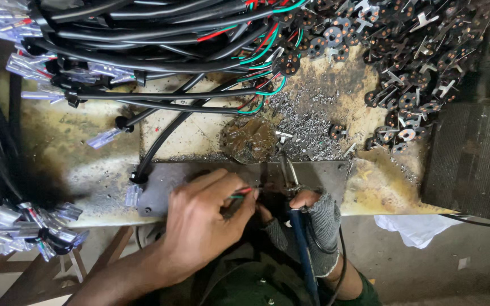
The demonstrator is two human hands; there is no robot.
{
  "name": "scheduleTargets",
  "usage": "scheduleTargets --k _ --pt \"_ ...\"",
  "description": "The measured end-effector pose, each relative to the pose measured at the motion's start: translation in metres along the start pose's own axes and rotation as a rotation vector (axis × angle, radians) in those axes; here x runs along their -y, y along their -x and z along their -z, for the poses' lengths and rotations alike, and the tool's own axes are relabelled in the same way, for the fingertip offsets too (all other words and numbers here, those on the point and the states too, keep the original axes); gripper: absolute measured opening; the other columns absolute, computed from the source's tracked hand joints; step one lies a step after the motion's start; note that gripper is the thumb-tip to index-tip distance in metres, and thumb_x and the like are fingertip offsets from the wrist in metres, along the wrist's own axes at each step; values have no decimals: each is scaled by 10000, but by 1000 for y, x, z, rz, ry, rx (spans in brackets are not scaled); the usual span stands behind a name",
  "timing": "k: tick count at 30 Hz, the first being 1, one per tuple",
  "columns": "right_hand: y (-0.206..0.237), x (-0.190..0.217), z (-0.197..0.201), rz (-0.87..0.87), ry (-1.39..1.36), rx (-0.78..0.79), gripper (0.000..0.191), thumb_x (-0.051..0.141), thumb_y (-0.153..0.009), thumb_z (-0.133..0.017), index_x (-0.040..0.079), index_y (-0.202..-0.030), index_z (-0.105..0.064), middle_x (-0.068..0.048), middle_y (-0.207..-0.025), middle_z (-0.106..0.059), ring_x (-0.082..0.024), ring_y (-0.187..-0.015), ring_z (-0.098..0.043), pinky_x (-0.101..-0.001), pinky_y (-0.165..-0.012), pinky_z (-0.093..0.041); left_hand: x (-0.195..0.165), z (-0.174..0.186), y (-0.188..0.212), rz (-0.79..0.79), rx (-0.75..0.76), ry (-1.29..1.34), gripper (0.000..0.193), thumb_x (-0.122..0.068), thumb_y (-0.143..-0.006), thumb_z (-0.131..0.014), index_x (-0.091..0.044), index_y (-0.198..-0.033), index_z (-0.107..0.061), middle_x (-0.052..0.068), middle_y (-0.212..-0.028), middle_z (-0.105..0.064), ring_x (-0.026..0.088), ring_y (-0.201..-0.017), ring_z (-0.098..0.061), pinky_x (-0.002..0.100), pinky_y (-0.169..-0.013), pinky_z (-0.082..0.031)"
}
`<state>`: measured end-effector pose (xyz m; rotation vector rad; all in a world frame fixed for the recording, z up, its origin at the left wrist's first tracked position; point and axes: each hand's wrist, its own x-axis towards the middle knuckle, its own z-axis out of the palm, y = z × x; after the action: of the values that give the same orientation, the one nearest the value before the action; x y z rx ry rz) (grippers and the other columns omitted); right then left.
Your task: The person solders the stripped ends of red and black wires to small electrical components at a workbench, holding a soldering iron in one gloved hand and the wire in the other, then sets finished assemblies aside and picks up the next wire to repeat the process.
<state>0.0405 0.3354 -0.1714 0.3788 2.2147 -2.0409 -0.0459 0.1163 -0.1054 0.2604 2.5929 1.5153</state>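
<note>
Thin red and green wires (pixel 240 194) sit low-centre in the frame, pinched between thumb and fingertips of the bare left hand (pixel 202 221), fingers curled closed around them, tips over a grey metal plate (pixel 160 187) on the bench edge. Just right, touching distance, the right hand (pixel 313 218) in a grey knit fingerless glove is closed around a blue-handled soldering iron (pixel 303 249), its metal tip (pixel 290 170) angled up onto the plate near the wire ends; a black cord trails off the handle. Bench surface (pixel 58 147) is stained yellowish, scorched, with a dark burnt blob (pixel 250 139) and silvery solder crumbs (pixel 307 130) at centre. Upper left to top centre: a thick bundle of black cables (pixel 143 39), too many to count, with red and green leads and clear-sleeved terminals (pixel 29 68). Second cluster of clear terminals (pixel 24 226) lower left, off the bench edge. Upper right: heap of small round black connector discs (pixel 404 51) with metal tabs, dozens, uncountable; a few strays nearer centre. Dark ribbed block (pixel 472 158) at right edge. Open room only the narrow strip beside the plate; below the bench edge, grey floor (pixel 426 266) with one white rag (pixel 415 226).
</note>
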Motion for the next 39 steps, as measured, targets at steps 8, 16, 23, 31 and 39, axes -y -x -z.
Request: scheduleTargets --k 8,16,23,31,39 --pt "14 -1 3 407 479 -187 397 172 -869 -843 61 -1123 -559 -87 -977 -662 -156 -797 -632 -265 -739 -522 12 -17 18 -103 -18 56 110 -105 -853 -798 -48 -899 -716 83 -810 -679 288 -708 -689 384 -619 -543" --pt "11 -11 31 726 565 116 297 120 -948 -742 109 -1159 -533 -60 -890 -656 -203 -760 -643 -330 -689 -519 13 -15 18 -130 -26 25 135 -92 -853 -785 -52 -936 -686 94 -845 -654 304 -730 -680 391 -617 -545" --pt "18 -19 28 363 253 1 312 68 -912 -670 167 -1196 -588 -46 -831 -626 -226 -636 -580 -348 -589 -505 10 -12 19 -77 0 -14 126 -118 -842 -767 -74 -881 -655 87 -823 -647 324 -730 -669 425 -628 -534" --pt "30 -35 42 306 289 9 154 94 -915 -700 82 -1044 -616 -81 -814 -663 -242 -669 -627 -369 -619 -487 14 -8 15 -76 67 11 145 -120 -834 -756 -61 -908 -646 93 -823 -658 314 -734 -683 413 -626 -544" --pt "16 -31 52 -318 -17 242 182 152 -950 -675 -13 -875 -683 -84 -716 -691 -177 -618 -628 -323 -586 -515 15 -9 15 -61 77 5 149 -138 -828 -754 -68 -904 -647 83 -829 -671 311 -734 -687 410 -625 -545"
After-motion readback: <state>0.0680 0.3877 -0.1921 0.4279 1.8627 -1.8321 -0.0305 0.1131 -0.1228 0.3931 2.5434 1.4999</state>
